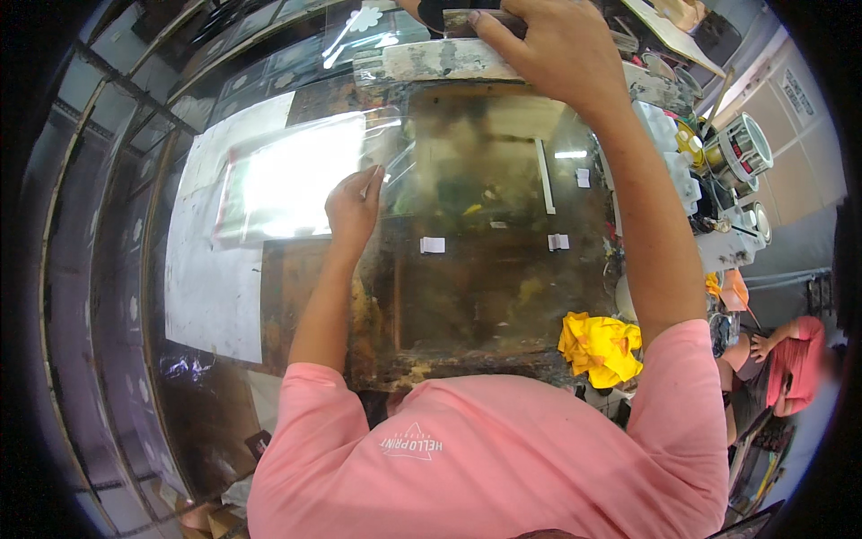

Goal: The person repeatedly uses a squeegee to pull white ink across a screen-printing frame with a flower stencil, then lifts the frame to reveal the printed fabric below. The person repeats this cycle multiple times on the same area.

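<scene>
My left hand (353, 207) is closed in a pinch at the near right edge of a clear plastic sheet (392, 126). That sheet lies partly over a shiny stack of clear plastic sheets (287, 184), which rests on white paper (211, 296). At the far edge of the table, my right hand (561, 45) grips a dark wooden bar (485, 24), its thumb on the near side and its other fingers mostly hidden. Just below the bar runs a paint-stained wooden rail (431, 63). Between my arms is a glossy, stained tabletop (485, 296).
Small folded white tabs (433, 244) and a white strip (546, 175) lie on the tabletop. A crumpled yellow cloth (600, 349) sits at the near right corner. Tins (741, 148) and plastic bottles (678, 171) crowd the right side. Metal racks (117, 225) stand left; another person (795, 364) sits right.
</scene>
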`<state>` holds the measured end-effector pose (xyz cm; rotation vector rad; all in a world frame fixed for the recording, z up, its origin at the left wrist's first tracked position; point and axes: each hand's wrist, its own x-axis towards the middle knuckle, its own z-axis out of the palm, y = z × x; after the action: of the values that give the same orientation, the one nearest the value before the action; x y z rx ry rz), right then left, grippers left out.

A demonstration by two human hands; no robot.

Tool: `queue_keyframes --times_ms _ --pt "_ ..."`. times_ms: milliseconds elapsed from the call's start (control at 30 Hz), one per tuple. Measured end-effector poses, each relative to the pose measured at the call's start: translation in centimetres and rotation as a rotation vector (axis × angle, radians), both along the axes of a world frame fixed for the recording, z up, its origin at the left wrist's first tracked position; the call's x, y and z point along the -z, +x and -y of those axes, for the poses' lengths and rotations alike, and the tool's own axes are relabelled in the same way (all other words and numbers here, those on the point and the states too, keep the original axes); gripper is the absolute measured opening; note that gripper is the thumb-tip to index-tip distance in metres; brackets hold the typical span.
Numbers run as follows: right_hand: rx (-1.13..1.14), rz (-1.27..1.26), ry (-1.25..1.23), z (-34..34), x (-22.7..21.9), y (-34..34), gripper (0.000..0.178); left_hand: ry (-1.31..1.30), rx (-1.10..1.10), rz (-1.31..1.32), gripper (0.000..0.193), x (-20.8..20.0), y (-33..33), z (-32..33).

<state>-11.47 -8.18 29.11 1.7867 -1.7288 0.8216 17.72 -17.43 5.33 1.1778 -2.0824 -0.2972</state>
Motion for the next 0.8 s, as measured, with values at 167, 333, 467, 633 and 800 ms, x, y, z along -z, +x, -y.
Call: queue_keyframes --times_ms 167,333,467,633,800 --pt "0.023 -0.011 0.034 -0.1 -0.1 -0.1 0.049 0.098 -0.042 -0.174 0.023 2.7 0.9 1.0" --pt "-0.007 0.002 -0.012 0.0 -0.2 -0.1 0.049 0.217 0.019 -0.433 0.027 3.4 2.2 1.5" --pt "0.002 -0.018 -0.010 0.2 -0.1 -0.1 0.050 0.324 0.001 -0.547 0.040 2.7 2.4 1.8" --pt "0.018 -0.001 0.031 0.4 0.2 -0.3 0.051 0.404 0.087 -0.701 0.051 1.6 2.9 2.4" --pt "0.011 -0.033 0.011 0.4 0.2 -0.2 0.052 0.438 0.001 -0.805 0.053 0.1 3.0 2.4"
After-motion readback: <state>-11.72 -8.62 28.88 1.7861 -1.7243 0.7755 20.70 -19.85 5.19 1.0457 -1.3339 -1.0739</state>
